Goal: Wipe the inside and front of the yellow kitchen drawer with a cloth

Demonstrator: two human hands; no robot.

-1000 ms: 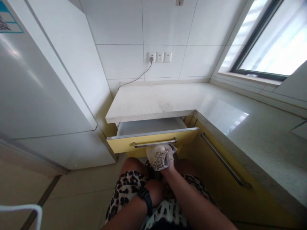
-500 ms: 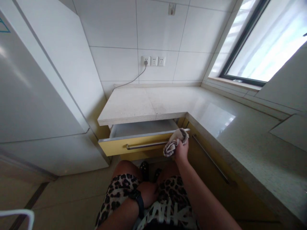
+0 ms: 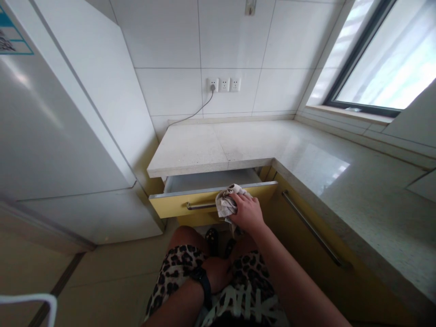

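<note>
My right hand (image 3: 247,211) presses a crumpled beige cloth (image 3: 225,202) against the front of a yellow drawer (image 3: 177,205), over its metal bar handle (image 3: 200,205). The drawer is pulled partly out below the pale stone countertop (image 3: 204,147); its grey inside shows. My left hand (image 3: 218,272) rests closed between my knees, a black watch on the wrist; its fingers are mostly hidden. I am crouched in leopard-print shorts.
A white fridge (image 3: 61,136) stands at the left. The counter runs on along the right under a window (image 3: 384,63), with a long handle (image 3: 311,229) on the yellow cabinet front below. A socket strip (image 3: 223,85) with a plugged cable is on the tiled wall.
My right hand has carried the cloth from the drawer's right top corner leftward and down onto the handle's middle. Before that it rose from below the handle. The left hand stayed put.
</note>
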